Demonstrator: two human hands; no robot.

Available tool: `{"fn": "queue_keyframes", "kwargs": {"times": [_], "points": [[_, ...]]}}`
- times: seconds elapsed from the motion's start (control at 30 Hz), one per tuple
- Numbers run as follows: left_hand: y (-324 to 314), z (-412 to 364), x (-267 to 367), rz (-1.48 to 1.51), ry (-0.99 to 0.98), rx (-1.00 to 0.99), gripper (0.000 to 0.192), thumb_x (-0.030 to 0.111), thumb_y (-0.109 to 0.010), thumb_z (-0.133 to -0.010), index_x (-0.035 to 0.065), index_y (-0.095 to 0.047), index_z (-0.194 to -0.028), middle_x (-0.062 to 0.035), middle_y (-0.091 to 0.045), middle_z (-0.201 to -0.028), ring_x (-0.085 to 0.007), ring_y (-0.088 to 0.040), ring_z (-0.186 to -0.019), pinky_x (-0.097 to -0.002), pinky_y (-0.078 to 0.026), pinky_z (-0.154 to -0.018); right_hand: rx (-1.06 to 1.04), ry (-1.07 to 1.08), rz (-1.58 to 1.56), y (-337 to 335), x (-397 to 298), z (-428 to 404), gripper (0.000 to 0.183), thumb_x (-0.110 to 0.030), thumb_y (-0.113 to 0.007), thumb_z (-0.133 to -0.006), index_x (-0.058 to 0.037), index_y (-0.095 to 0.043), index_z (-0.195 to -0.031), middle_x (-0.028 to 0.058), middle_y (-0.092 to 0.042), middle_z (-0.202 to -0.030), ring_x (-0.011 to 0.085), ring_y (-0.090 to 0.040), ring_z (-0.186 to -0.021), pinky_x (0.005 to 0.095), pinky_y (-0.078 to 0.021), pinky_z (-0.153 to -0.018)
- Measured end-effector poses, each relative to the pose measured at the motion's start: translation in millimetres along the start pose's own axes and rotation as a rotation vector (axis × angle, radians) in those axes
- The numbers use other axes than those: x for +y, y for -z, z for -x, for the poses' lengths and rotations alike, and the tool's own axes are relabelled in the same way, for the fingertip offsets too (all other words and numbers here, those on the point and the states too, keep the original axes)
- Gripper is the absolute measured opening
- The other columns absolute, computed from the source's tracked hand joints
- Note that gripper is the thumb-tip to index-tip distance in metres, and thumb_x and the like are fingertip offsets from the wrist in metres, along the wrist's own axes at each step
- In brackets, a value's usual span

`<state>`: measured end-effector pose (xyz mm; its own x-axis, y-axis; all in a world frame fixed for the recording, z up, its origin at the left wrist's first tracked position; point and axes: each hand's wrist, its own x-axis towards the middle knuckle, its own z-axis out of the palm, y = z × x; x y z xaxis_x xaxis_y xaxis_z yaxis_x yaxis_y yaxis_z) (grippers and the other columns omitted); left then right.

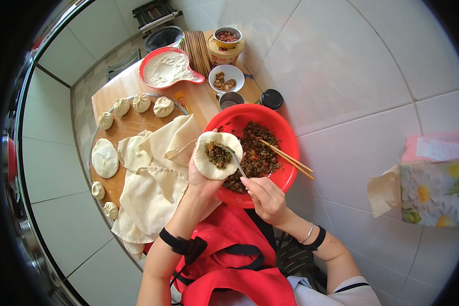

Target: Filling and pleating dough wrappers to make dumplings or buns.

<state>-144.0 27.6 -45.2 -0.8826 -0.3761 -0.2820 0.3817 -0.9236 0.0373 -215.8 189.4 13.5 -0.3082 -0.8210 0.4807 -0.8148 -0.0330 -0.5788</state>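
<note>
My left hand [203, 176] holds up a round dough wrapper [210, 174] with a mound of chopped green and brown filling [217, 156] in its middle. A metal spoon [238, 165] is pinched by its handle in my right hand [267, 199], its tip in that filling. Behind both hands sits a red plastic bowl [293, 147] of the same filling, with wooden chopsticks [290, 160] leaning on its rim. To the left, a round wooden board [153, 123] bears several pleated buns [163, 107], a flat dough round [105, 158] and a cream cloth [149, 199].
Beyond the board stands a red scoop-shaped bowl of flour [167, 69]. Near it are a bundle of wooden sticks [196, 53], a white bowl with brown pieces [226, 78], a metal cup [231, 100], a black-lidded jar [271, 99] and a tub [223, 55] topped by a bowl of red beans or nuts [227, 37].
</note>
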Motion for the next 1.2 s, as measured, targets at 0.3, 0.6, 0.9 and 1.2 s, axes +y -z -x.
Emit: {"fn": "queue_keyframes", "kwargs": {"times": [0.3,0.6,0.9,1.2], "points": [[-8,7,2,0.052,-0.013,0.067,0.037,0.031,-0.041,-0.096,0.0076,-0.053,-0.121,-0.0108,-0.057,-0.119,-0.0283,-0.052,-0.114,-0.0503,-0.041,-0.099,0.187,-0.288,-0.229,12,0,-7,0.021,-0.003,-0.047,-0.094,0.0048,-0.060,-0.109,0.0134,-0.063,-0.085,0.0178,-0.063,-0.071,0.0271,-0.0527,-0.064],[-4,8,7,0.072,0.084,0.028,0.041,0.033,-0.039,-0.096,0.0076,-0.051,-0.125,-0.0112,-0.052,-0.129,-0.0324,-0.049,-0.119,-0.0547,-0.038,-0.101,0.335,-0.591,-0.510,11,5,-15,0.028,-0.012,-0.039,-0.099,0.0052,-0.060,-0.108,0.0106,-0.063,-0.086,0.0133,-0.062,-0.071,0.0258,-0.0526,-0.066],[3,11,7,0.095,0.129,-0.022,0.045,0.037,-0.041,-0.095,0.0062,-0.049,-0.127,-0.0156,-0.050,-0.130,-0.0331,-0.048,-0.120,-0.0490,-0.038,-0.103,0.215,-0.547,-0.514,6,10,-15,0.030,-0.015,-0.039,-0.100,0.0053,-0.058,-0.109,0.0098,-0.062,-0.085,0.0128,-0.060,-0.071,0.0254,-0.0522,-0.066],[2,12,6,0.064,0.165,0.062,0.043,0.037,-0.041,-0.096,0.0078,-0.049,-0.127,-0.0159,-0.050,-0.129,-0.0340,-0.048,-0.119,-0.0518,-0.038,-0.101,0.363,-0.884,-0.902,8,24,-15,0.034,-0.022,-0.038,-0.101,0.0055,-0.057,-0.109,0.0085,-0.062,-0.083,0.0100,-0.059,-0.072,0.0255,-0.0537,-0.068]]}}
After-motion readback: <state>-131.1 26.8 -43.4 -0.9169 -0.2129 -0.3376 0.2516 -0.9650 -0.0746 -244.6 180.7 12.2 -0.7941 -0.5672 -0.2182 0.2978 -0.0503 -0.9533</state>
